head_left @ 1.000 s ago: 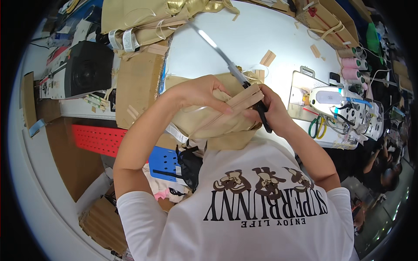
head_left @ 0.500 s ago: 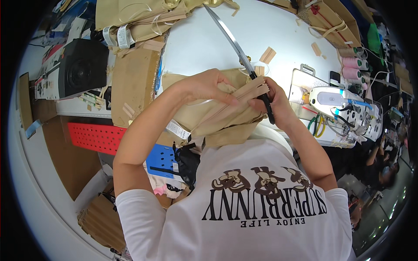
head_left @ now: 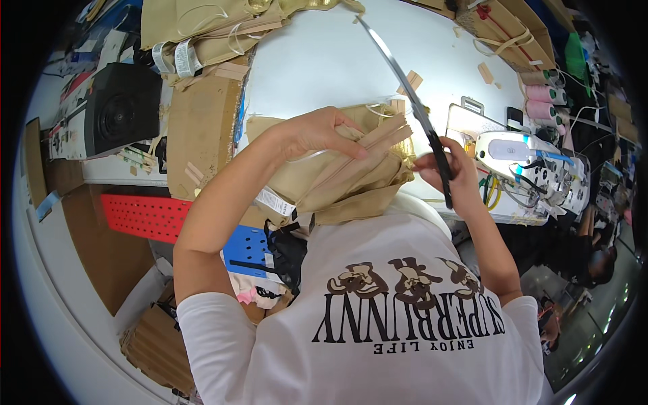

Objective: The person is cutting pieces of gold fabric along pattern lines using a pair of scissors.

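Observation:
A tan garment piece [head_left: 297, 177] lies gathered at the near edge of the white table, against my front. A paler, pinkish-tan zipper tape [head_left: 388, 138] runs slantwise across it. My left hand [head_left: 324, 135] is closed on the tape and cloth, its thumb lying on top. To the right of the tape's end, my right hand [head_left: 457, 172] grips the black handle of long tailor's shears [head_left: 413, 94]. The shears appear edge-on, their silver blades pointing up and left over the table. A gold shiny patch [head_left: 403, 152] shows at the cloth's right end. A white printed label [head_left: 275, 202] hangs at its lower left.
More tan garments [head_left: 202, 20] with labels are heaped at the far left. A white sewing machine [head_left: 520, 155] stands right, below pink thread cones [head_left: 540, 101]. Tape scraps [head_left: 410, 82] lie on the table [head_left: 304, 74]. Cardboard [head_left: 202, 121] and a black speaker-like box [head_left: 125, 108] are left.
My right hand and the shears have moved right, away from the tape end they were touching. The left hand keeps its hold on the cloth, nearly still.

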Available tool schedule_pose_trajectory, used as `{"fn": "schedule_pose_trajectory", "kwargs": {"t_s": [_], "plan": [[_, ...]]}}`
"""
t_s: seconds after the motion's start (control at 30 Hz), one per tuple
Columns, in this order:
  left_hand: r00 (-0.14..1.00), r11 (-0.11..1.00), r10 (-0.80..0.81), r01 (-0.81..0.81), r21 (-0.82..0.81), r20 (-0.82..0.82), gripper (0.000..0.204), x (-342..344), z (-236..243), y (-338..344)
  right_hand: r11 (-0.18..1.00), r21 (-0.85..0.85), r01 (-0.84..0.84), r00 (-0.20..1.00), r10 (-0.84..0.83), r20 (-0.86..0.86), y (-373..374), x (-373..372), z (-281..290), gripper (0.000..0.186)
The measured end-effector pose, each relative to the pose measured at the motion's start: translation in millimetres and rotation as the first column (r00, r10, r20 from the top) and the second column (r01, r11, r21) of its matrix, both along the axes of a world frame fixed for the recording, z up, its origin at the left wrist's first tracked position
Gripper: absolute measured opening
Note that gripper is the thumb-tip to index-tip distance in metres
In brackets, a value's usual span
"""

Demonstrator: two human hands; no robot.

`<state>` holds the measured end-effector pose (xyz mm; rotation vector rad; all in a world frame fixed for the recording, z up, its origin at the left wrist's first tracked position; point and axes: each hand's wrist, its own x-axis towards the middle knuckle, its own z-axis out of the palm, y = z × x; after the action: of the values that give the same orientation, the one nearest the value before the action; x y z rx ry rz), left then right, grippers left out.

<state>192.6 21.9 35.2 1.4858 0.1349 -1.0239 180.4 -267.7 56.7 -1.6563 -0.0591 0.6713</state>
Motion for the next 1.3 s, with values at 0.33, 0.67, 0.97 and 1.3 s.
{"fn": "schedule_pose_trajectory", "kwargs": {"t_s": [0.33, 0.67, 0.97, 1.3], "plan": [[1.000, 1.000, 0.021, -0.021, 0.020, -0.018, 0.081, 0, -11, 4, 0.825, -0.537, -0.177, 0.976, 0.218, 0.015, -101, -60, 46, 0.066], [0.999, 0.998, -0.009, 0.007, -0.069, -0.031, 0.056, 2, -4, 2, 0.831, -0.477, -0.285, 0.937, 0.347, 0.044, -117, -72, 54, 0.074], [0.999, 0.996, -0.022, 0.018, -0.091, -0.050, 0.055, 1, -3, 2, 0.785, -0.548, -0.289, 0.930, 0.367, 0.035, -115, -72, 53, 0.079], [0.998, 0.994, -0.028, 0.022, -0.108, -0.055, 0.055, 1, -2, 1, 0.789, -0.538, -0.297, 0.938, 0.347, -0.007, -107, -68, 58, 0.081]]}}
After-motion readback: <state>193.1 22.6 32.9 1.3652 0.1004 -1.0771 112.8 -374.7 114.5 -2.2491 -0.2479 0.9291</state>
